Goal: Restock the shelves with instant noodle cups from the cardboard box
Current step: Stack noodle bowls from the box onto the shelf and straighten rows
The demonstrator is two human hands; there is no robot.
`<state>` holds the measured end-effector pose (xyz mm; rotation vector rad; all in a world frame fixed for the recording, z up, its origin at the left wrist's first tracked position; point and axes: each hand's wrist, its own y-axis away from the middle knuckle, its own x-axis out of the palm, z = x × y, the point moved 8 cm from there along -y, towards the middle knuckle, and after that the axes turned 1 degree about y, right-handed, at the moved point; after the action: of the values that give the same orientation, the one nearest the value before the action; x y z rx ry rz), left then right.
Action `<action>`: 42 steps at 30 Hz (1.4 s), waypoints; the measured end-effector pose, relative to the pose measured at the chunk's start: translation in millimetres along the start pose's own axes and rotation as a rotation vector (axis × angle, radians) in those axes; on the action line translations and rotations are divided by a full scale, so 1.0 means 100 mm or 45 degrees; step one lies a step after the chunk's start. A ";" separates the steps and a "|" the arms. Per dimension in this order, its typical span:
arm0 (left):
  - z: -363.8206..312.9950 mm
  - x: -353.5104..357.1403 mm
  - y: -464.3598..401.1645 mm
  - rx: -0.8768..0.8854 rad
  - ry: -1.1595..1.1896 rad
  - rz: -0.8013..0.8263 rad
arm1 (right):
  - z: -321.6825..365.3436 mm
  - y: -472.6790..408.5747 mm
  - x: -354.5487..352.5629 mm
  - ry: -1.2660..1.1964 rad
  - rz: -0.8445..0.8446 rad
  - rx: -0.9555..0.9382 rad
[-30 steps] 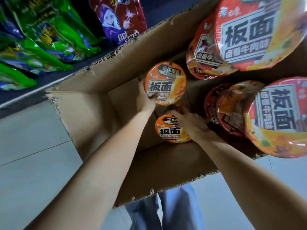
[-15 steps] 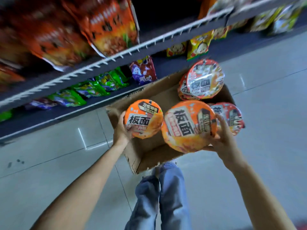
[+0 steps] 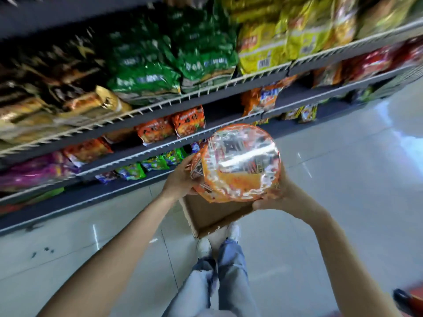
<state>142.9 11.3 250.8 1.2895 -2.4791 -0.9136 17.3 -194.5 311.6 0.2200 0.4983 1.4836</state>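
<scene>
Jeans legs (image 3: 219,277) and white shoes (image 3: 203,247) at bottom, on shiny pale floor tiles (image 3: 343,179). Cardboard box (image 3: 212,213) on floor just past shoes, mostly hidden behind cups. Right hand (image 3: 281,193) wraps under big orange noodle cup (image 3: 240,163), shiny lid up. Left hand (image 3: 180,179) grips second noodle cup (image 3: 196,167), tucked behind first, only edge shows. Both cups up over box. Farther: wire-edged shelves (image 3: 160,104) with orange packets (image 3: 171,126), green bags (image 3: 160,65), yellow bags (image 3: 274,42). All blurry.

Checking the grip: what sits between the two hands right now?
In the head view, two orange noodle cups, one overlapping the other, sit between the left hand and right hand.
</scene>
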 end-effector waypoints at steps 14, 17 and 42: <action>-2.26 -0.13 1.58 0.569 -0.582 0.067 | 1.64 0.68 -0.42 -0.447 -0.427 -0.291; -2.83 -0.03 2.01 0.861 -0.809 -0.134 | 2.29 0.72 -0.68 -0.470 -0.392 -0.433; -6.07 -0.98 2.66 1.453 -0.414 -1.366 | 6.76 0.29 -1.78 0.354 -0.258 -1.167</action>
<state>289.2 -58.6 900.9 3.1678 -2.4291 0.4513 292.1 -258.6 951.3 -0.7429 0.0174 1.4079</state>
